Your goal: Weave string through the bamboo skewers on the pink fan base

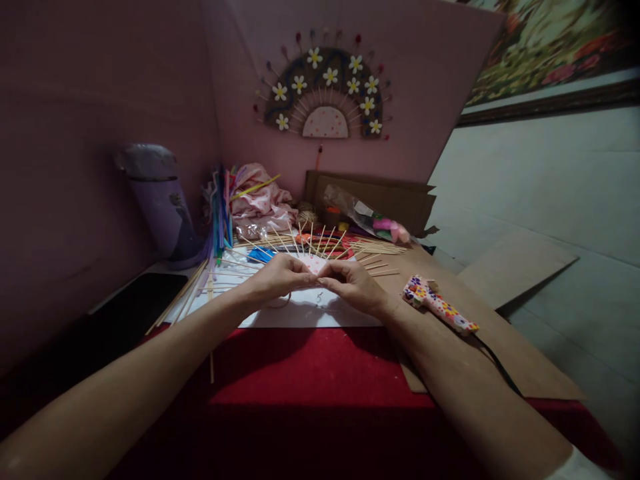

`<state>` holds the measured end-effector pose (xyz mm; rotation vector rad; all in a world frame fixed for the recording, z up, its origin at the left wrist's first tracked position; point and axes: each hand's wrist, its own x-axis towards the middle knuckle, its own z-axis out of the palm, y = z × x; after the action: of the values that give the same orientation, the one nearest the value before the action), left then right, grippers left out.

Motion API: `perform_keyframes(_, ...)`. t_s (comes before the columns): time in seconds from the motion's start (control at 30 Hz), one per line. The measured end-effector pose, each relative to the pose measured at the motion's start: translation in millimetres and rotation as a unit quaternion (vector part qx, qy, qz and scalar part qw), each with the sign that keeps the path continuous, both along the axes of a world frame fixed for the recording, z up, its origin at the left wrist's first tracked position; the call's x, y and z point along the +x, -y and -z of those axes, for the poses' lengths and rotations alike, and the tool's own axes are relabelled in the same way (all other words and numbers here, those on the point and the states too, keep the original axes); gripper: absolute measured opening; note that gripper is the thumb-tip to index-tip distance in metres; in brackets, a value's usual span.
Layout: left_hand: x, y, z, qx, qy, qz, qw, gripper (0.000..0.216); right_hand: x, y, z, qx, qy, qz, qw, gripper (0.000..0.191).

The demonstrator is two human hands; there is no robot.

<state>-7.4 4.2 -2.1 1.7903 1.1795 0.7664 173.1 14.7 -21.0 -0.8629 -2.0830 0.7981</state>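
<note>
While the dotted half-round piece (314, 263) is held over the white paper (325, 315) on the red-covered desk (300, 363), its near edge is pinched by both the left hand (283, 275) and the right hand (353, 283). Skinny sticks (311, 239) are fanned out around it. Some flowery glue gun (443, 309) is parked on cardboard (505, 350) off to the right.

Mostly matt, some gloss
Bare wooden sticks (311, 239), matt red cloth (305, 367), dull smooth cardboard (500, 360), glossy clear plastic bag (345, 203).
</note>
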Motion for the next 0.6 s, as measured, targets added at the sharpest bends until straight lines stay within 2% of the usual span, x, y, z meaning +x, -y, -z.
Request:
perform_keyframes(0.07, 1, 4, -4.5, -0.034, 0.028, -0.012, 0.999, 0.020, 0, 2, -1.3, 0.028, 0.002, 0.001, 1.000, 0.011)
perform_keyframes(0.17, 3, 7, -8.0, -0.034, 0.053, -0.022, 0.998, 0.019, -1, 4, -2.9, 0.028, -0.015, 0.004, 0.999, 0.010)
perform_keyframes(0.37, 3, -1, 1.6, -0.012, 0.077, -0.007, 0.997, 0.021, -2, 2, -4.0, 0.000, -0.022, 0.012, 1.000, 0.017)
perform_keyframes(0.47, 3, -4, 6.4, 0.020, 0.050, -0.002, 0.999, 0.022, -2, 3, -4.8, -0.003, -0.010, 0.017, 1.000, 0.018)
perform_keyframes(0.6, 3, -1, 6.2, 0.117, -0.063, -0.010, 0.991, 0.020, -2, 3, -4.4, -0.007, 0.005, 0.019, 1.000, 0.019)
